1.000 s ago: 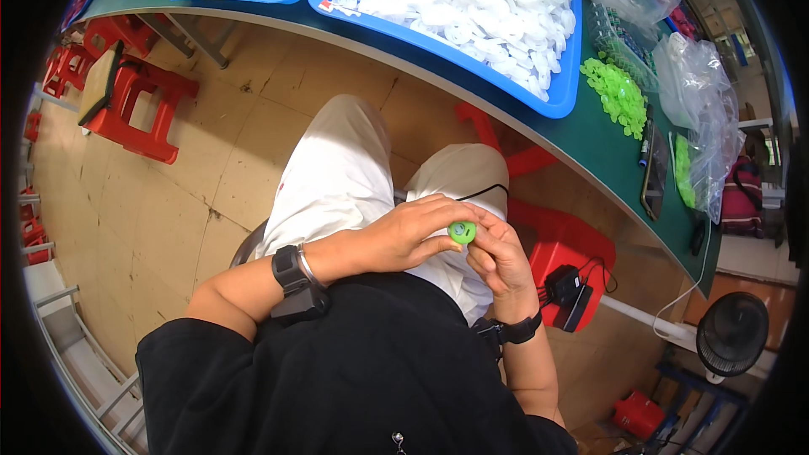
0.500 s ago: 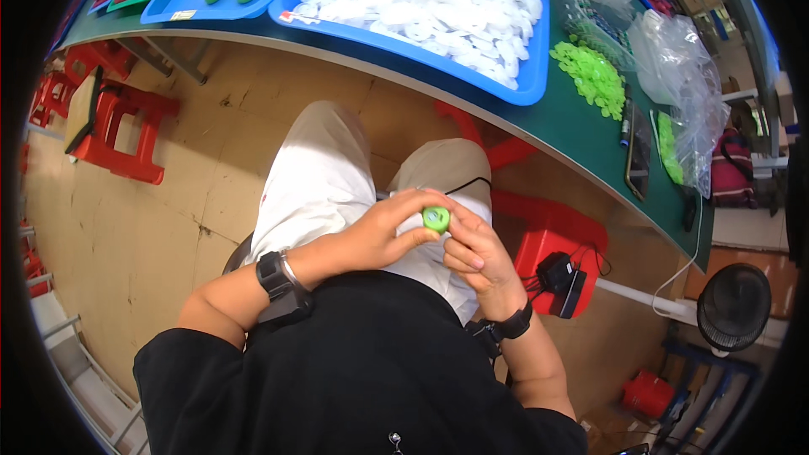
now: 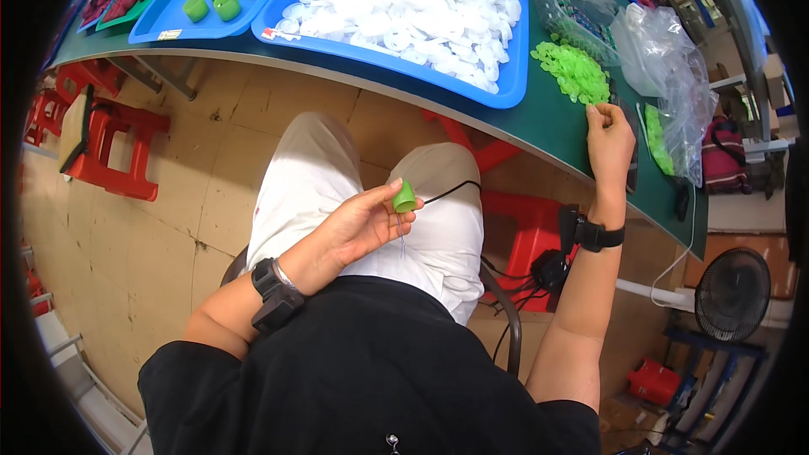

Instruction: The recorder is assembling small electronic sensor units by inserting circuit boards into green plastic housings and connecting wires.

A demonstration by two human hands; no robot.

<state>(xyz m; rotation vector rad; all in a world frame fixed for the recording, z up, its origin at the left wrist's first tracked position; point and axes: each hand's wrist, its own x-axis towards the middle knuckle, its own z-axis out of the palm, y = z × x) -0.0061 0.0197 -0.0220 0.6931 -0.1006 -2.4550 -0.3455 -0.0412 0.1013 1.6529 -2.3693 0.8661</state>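
Observation:
Over my lap, my left hand (image 3: 368,223) grips a small green cup (image 3: 404,196) by its wall, between thumb and fingers. The cup is tilted with its opening toward me, and thin dark wires dangle below it. My right hand (image 3: 610,145) reaches out to the table, its thumb and fingertips pinched at the near edge of a heap of bright green flat pieces (image 3: 571,73). What those fingertips hold, if anything, is too small to make out. Black bands with small boxes sit on both wrists.
A blue tray (image 3: 516,84) of white translucent pieces stands on the green table, left of the heap. Another blue tray (image 3: 152,33) holds several green cups (image 3: 226,6) with wires. Clear plastic bags (image 3: 666,50) lie at right. A red stool (image 3: 506,227) and a black fan (image 3: 731,293) stand nearby.
My hands have parted: the right one left the cup and reached up and right to the green heap. The left hand moved slightly left with the cup and turned it, showing its wires.

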